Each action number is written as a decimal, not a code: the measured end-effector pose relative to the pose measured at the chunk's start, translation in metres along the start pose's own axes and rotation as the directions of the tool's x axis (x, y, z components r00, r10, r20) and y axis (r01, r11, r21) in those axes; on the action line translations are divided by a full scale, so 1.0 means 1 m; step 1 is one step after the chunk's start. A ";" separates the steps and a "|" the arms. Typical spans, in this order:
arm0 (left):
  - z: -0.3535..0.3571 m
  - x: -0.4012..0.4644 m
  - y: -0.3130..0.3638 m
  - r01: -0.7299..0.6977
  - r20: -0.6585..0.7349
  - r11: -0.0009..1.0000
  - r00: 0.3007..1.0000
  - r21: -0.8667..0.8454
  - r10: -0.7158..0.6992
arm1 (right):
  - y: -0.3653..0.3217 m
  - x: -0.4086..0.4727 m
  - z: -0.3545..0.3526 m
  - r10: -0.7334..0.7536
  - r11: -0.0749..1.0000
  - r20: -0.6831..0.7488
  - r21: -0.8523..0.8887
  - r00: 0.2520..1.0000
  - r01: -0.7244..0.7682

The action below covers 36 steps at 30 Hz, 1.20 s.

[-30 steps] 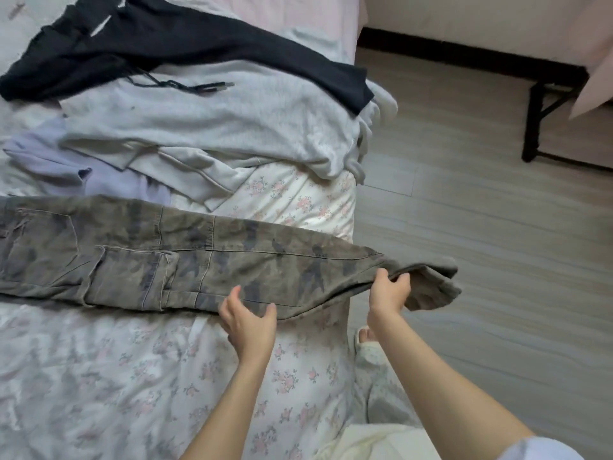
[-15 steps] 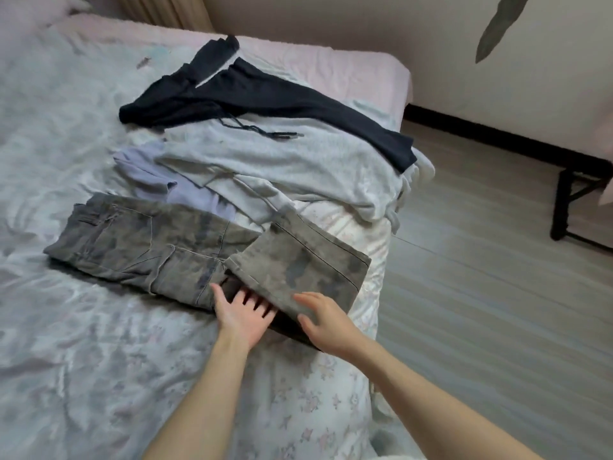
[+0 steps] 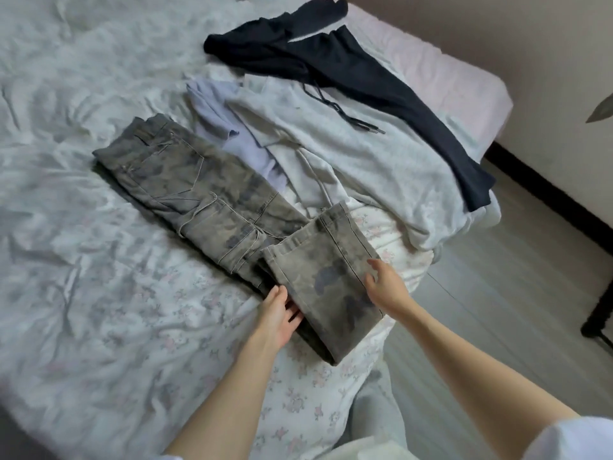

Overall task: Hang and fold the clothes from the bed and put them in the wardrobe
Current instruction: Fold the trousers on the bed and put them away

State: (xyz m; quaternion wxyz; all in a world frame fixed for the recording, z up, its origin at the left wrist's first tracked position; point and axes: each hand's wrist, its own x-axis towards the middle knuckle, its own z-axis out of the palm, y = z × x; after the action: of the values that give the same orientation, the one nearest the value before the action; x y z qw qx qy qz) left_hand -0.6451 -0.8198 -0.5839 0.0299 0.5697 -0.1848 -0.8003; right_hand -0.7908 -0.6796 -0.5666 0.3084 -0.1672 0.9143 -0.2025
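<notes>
We have folded the faded camouflage cargo trousers [image 3: 212, 194] once (hem now doubled back); left hand [image 3: 277, 315] and right hand [image 3: 384, 285], both released, flatten it.

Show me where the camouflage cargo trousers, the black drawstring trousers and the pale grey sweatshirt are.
camouflage cargo trousers [image 3: 199, 190]: head view, upper leg panel.
black drawstring trousers [image 3: 381, 84]: head view, middle of the leg.
pale grey sweatshirt [image 3: 358, 161]: head view, main body.

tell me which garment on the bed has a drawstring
The black garment at the far end; its cord trails onto the light grey top. None shows on the others.
</notes>
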 end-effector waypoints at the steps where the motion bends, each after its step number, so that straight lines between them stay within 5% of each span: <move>1: -0.001 0.001 -0.002 -0.002 0.010 1.000 1.000 -0.023 0.003 | 0.001 0.010 -0.004 0.015 1.000 -0.002 0.002 1.000 -0.015; 5: -0.001 0.003 -0.001 -0.011 0.036 0.998 0.999 -0.056 0.013 | -0.005 0.056 -0.013 0.030 0.993 0.050 0.117 0.998 -0.036; 12: 0.034 0.013 -0.005 -0.114 -0.112 0.993 0.987 -0.004 0.113 | -0.012 0.120 -0.019 -0.020 0.914 0.413 0.377 0.910 -0.151; 21: 0.048 -0.028 0.024 -0.342 -0.373 0.939 0.876 -0.035 0.306 | -0.070 0.115 -0.063 -0.208 0.866 0.434 0.498 0.877 -0.040; 29: 0.024 -0.070 0.152 -0.612 -0.480 0.789 0.679 0.047 0.556 | -0.235 0.116 -0.072 -0.524 0.806 0.250 0.455 0.814 0.379; 36: -0.014 -0.061 0.261 -0.698 -0.501 0.711 0.585 0.090 0.638 | -0.354 0.145 -0.050 -0.633 0.747 0.166 0.385 0.756 0.541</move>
State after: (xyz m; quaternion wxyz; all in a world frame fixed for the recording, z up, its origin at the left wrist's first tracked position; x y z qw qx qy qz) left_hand -0.6532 -1.0502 -0.4472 0.4083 0.6407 -0.3238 -0.5638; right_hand -0.8675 -1.0340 -0.4340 0.3791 -0.4253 0.7144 -0.4062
